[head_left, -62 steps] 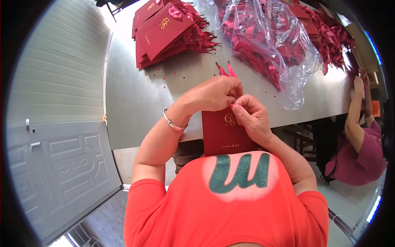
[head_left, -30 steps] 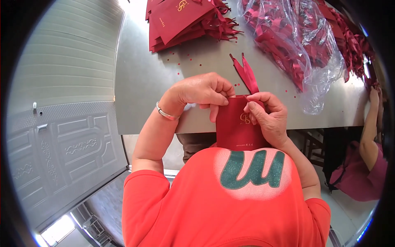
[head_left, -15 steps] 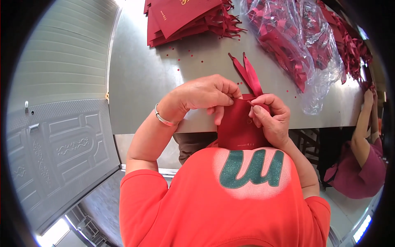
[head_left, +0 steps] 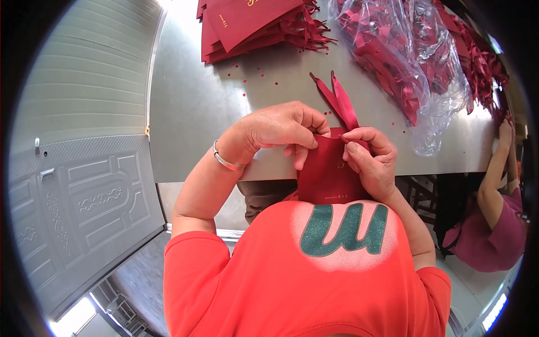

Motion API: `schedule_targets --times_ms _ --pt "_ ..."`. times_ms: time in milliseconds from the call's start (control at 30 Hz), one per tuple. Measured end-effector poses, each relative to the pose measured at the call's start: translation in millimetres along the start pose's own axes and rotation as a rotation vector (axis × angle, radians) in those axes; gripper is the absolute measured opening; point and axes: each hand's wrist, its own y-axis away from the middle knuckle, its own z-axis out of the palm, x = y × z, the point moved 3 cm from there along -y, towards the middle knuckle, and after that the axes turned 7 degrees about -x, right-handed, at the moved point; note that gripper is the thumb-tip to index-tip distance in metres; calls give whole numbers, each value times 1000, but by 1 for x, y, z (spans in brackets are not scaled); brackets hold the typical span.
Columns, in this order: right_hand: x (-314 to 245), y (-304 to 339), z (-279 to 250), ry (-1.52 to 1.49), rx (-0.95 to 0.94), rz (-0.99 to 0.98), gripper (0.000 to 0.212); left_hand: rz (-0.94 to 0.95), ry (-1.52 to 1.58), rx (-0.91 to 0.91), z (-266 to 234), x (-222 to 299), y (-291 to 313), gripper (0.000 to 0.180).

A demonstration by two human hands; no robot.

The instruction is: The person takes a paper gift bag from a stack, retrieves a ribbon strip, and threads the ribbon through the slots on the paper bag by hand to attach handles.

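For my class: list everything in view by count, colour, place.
Bag: one, dark red, centre
Ribbon ends: two, red, beyond the bag
Table: one, grey, ahead
Stacked bags: several, dark red, far side
Dots: several, red, on the table
Ribbons: many, red, far right
Plastic: some, clear, over ribbons
Door: one, grey, left
Co-worker: one, in purple, right edge
Shirt: one, red, on torso
Bracelet: one, silver, left wrist
Left hand: one, bare, bag's top edge
Right hand: one, bare, bag's top edge

Looks like a small packing or finishing workshop. Long metal table [head_left: 191, 123] with a stack of ribboned bags [head_left: 250, 25], more red ribbons [head_left: 384, 62] under clear plastic [head_left: 429, 135], loose red dots [head_left: 276, 83]; one held bag [head_left: 325, 177] at the near edge, co-worker [head_left: 491, 238] at the right.
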Motion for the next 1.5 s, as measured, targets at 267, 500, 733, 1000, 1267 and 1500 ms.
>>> schedule_targets --times_ms 267,500,733,1000,1267,1500 --pt "-4 -1 3 92 -3 15 12 11 -105 17 -1 1 1 15" --pt "-3 -4 5 75 -21 20 10 -22 -227 123 2 6 3 12" --pt "-3 -4 4 42 -2 73 8 21 -152 77 0 3 4 15" --pt "0 -6 3 48 -8 70 8 -1 -146 95 2 3 4 15" --pt "0 -6 3 -3 14 118 8 0 -127 88 4 3 3 12" --pt "0 -6 3 -17 11 107 9 -11 -140 90 5 4 3 12"
